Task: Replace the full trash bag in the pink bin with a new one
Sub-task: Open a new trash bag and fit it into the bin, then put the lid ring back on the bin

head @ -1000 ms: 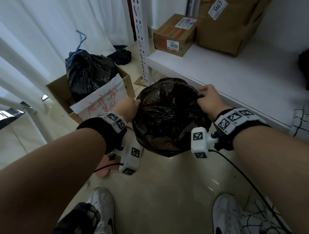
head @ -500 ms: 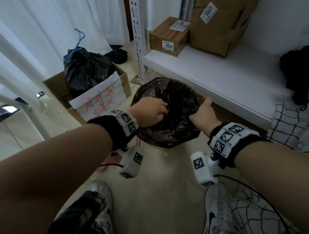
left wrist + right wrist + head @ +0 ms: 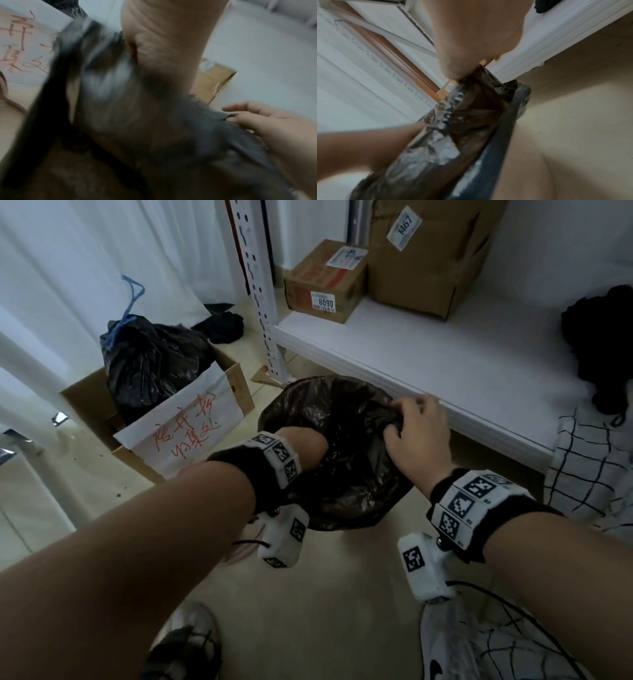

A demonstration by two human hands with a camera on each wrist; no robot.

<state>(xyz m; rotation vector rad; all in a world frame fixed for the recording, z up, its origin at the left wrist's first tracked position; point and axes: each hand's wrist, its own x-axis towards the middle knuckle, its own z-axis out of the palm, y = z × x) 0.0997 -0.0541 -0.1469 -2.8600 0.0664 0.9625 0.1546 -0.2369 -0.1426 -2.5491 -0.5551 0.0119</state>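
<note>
A black trash bag [image 3: 346,419] lies open and bunched on the floor in front of the shelf. My left hand [image 3: 308,445] reaches down inside it, so its fingers are hidden; the left wrist view shows only blurred palm and the bag's plastic [image 3: 137,128]. My right hand [image 3: 412,428] pinches the bag's rim on the far right side, and the bag's plastic [image 3: 476,108] runs out of that grip. A thin strip of pink [image 3: 239,547] shows under my left wrist; the bin itself is not clearly seen. A tied full black bag [image 3: 150,364] sits in a cardboard box.
The cardboard box [image 3: 239,385] with a white handwritten sign [image 3: 185,426] stands left of the bag. A white shelf [image 3: 445,361] runs along the right, with two cardboard cartons [image 3: 325,282] and dark cloth [image 3: 603,344] on it. My shoes are below.
The black bag has come down from chest height towards the floor. My left hand left the rim and went inside the bag. My right hand shifted to the far rim.
</note>
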